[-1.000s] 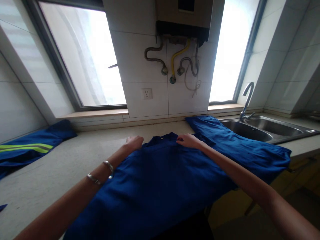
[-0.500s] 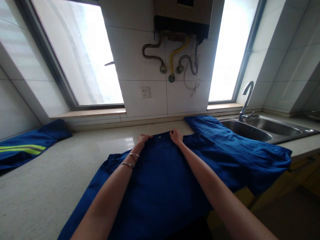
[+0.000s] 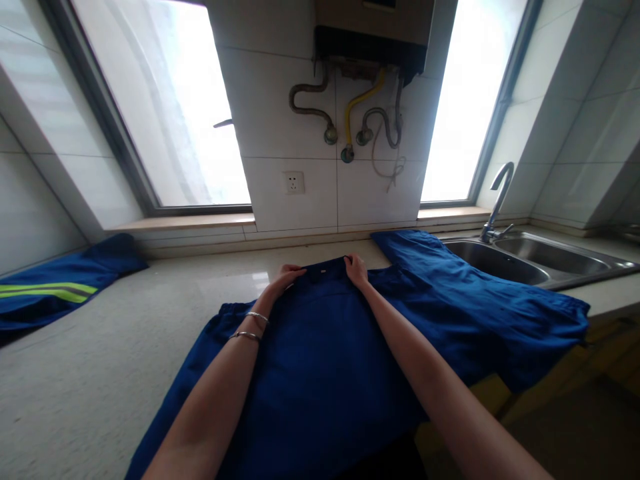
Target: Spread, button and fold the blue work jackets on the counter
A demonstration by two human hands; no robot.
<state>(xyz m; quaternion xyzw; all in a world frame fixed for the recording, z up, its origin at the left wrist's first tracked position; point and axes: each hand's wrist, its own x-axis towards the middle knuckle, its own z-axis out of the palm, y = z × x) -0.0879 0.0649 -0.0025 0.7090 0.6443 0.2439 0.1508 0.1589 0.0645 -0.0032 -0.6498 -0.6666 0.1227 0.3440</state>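
Observation:
A dark blue work jacket (image 3: 320,360) lies spread on the counter in front of me, its collar end pointing toward the wall. Near the middle of the collar is a small pale label (image 3: 323,271). My left hand (image 3: 289,275) is closed on the collar's left end, fingers pinching the cloth. At the right end, my right hand (image 3: 356,269) grips the collar edge. Two silver bangles (image 3: 253,327) circle my left wrist. Another blue garment (image 3: 475,293) lies to the right, touching or overlapping the jacket and reaching the sink's edge.
On the far left of the counter (image 3: 90,373) rests a blue garment with a yellow-green reflective stripe (image 3: 50,290). A double sink (image 3: 555,257) with a tap (image 3: 500,200) is at the right. Pipes hang below a wall heater (image 3: 373,40) between two windows.
My left hand and wrist have moved slightly left relative to the collar label, still pinching the collar. My right hand keeps its hold. The whole view has shifted a little.

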